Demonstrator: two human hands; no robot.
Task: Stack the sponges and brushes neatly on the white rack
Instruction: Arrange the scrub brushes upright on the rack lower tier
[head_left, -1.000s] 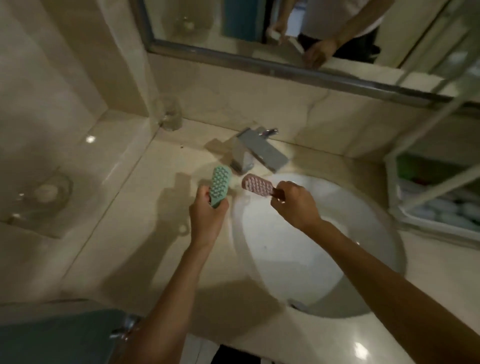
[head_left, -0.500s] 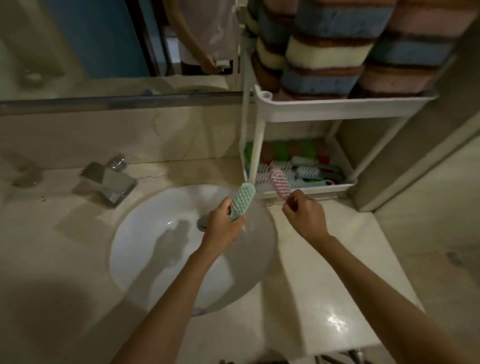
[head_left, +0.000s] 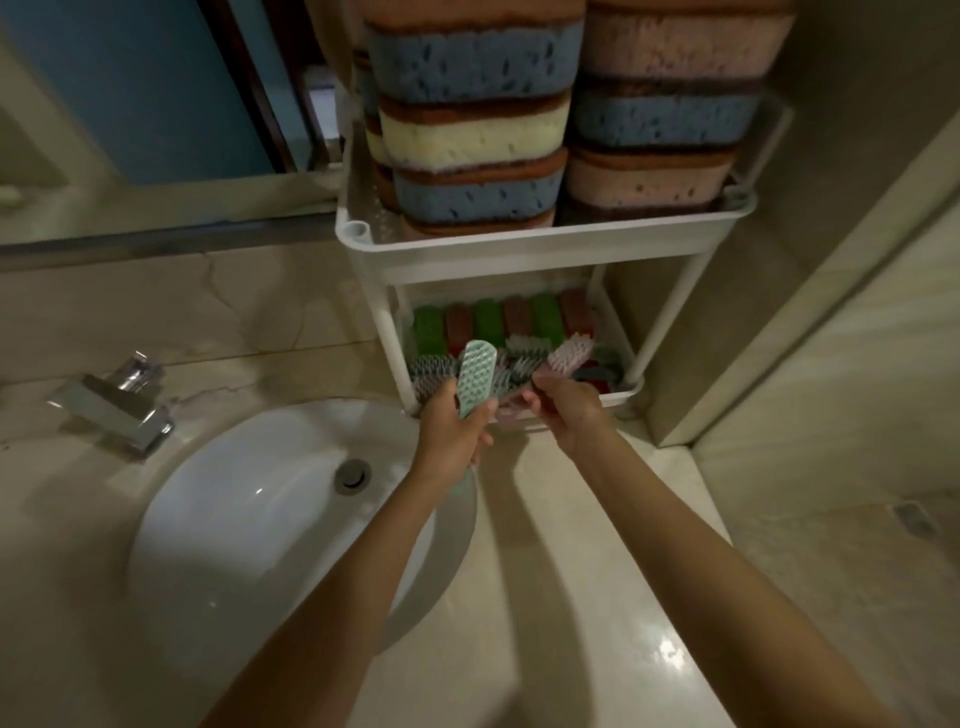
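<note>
A pale green plastic scrubbing brush (head_left: 475, 376) is gripped by its handle in the left hand (head_left: 452, 431), with its bristled head raised in front of the lower tier of the white plastic two-tier rack (head_left: 519, 249). A pink plastic brush (head_left: 569, 356) is pinched by the right hand (head_left: 566, 410), and its head is held over the lower tier, just above a heap of brushes (head_left: 522, 349) lying there. Blue, cream and pink sponges (head_left: 467, 130) are stacked in piles on the upper tier. The rack is set on the beige marble surface (head_left: 571, 597), beside the white oval sink (head_left: 249, 519) and the chrome tap (head_left: 114, 405).
</note>
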